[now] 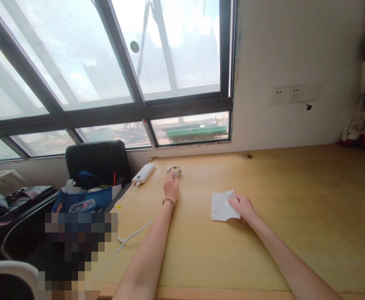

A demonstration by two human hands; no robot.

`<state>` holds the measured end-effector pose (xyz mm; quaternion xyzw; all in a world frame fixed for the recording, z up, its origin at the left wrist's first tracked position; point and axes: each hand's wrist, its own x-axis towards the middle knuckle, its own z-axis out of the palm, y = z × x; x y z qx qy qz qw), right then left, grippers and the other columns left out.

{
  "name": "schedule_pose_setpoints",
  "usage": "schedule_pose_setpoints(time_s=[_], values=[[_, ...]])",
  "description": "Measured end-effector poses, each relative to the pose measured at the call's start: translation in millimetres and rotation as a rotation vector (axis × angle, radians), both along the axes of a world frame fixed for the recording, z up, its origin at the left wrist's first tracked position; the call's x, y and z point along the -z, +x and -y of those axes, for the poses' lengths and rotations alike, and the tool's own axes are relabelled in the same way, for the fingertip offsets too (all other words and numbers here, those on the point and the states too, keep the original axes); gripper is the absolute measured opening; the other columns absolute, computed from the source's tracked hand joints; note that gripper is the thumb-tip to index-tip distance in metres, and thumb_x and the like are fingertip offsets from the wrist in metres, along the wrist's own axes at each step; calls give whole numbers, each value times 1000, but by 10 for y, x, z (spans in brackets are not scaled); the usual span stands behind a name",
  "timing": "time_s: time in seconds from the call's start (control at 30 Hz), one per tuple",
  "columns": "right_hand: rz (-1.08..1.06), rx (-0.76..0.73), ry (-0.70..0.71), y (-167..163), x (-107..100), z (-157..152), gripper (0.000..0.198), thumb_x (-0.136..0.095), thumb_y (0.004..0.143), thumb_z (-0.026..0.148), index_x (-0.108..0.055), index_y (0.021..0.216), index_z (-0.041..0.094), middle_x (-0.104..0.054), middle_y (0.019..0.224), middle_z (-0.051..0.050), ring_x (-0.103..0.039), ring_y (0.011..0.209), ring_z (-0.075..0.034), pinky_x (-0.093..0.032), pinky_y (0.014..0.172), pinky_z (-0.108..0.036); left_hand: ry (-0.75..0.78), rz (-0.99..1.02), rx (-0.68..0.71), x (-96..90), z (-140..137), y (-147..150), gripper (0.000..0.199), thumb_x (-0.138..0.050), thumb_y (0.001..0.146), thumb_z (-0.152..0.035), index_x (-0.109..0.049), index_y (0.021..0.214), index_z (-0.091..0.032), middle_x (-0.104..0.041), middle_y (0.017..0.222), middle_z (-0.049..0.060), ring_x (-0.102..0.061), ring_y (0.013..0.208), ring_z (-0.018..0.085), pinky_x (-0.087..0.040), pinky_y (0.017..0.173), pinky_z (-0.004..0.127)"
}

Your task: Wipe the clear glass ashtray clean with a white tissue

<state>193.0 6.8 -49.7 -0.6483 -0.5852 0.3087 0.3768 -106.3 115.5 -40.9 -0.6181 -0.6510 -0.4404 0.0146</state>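
Far out on the wooden table [195,250], my left hand [171,188] has its fingers closed at the near edge of a small silver and dark ring-shaped thing [174,170]. It may be a bracelet or a watch; the fingers cover its near part. A chain bracelet circles my left wrist. To the right, my right hand [244,208] pinches the right edge of a white square of tissue [222,206] between thumb and fingers. The tissue is spread out at the table's surface, its upper right corner raised. Whether it lies fully flat I cannot tell.
Left of my left hand lies a white power bank [143,173] with a white cable [132,235] trailing along the table's left side. Beyond that edge stand a black chair [98,160] and a blue bag [87,202]. A window and a wall with sockets [287,95] border the back.
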Motion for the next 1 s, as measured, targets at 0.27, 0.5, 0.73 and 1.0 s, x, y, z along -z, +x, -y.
schedule_pose_setpoints(time_s=[0.27, 0.5, 0.73, 1.0], values=[[-39, -27, 13, -36, -7, 7, 29, -48, 66, 33, -65, 75, 12, -66, 71, -6, -57, 63, -19, -38, 54, -23, -8, -38, 156, 153, -351, -155, 30, -46, 76, -20, -49, 106, -17, -51, 107, 10, -48, 101, 21, -38, 86, 35], [-117, 24, 43, -65, -95, 14, 35, -47, 66, 42, -61, 58, 12, -61, 58, -3, -53, 57, -16, -35, 49, -22, 37, -1, 160, 144, -329, -147, 15, -48, 72, -13, -50, 86, -13, -47, 86, 7, -49, 81, 17, -41, 77, 35], [-436, 168, 100, -61, -55, -9, 40, -45, 67, 51, -56, 58, 14, -59, 54, -3, -53, 56, -17, -38, 48, -24, 44, 28, 317, -13, 24, 351, 14, -44, 76, -16, -49, 89, -16, -46, 90, 6, -50, 80, 16, -42, 77, 31], [-1303, 80, 13, 70, -173, -59, 17, -50, 72, 28, -60, 83, 20, -65, 78, -3, -60, 69, -16, -49, 63, -29, -22, 152, 591, -25, 765, 1403, 13, -44, 78, -18, -53, 87, -20, -46, 100, 9, -50, 72, 14, -42, 69, 26]])
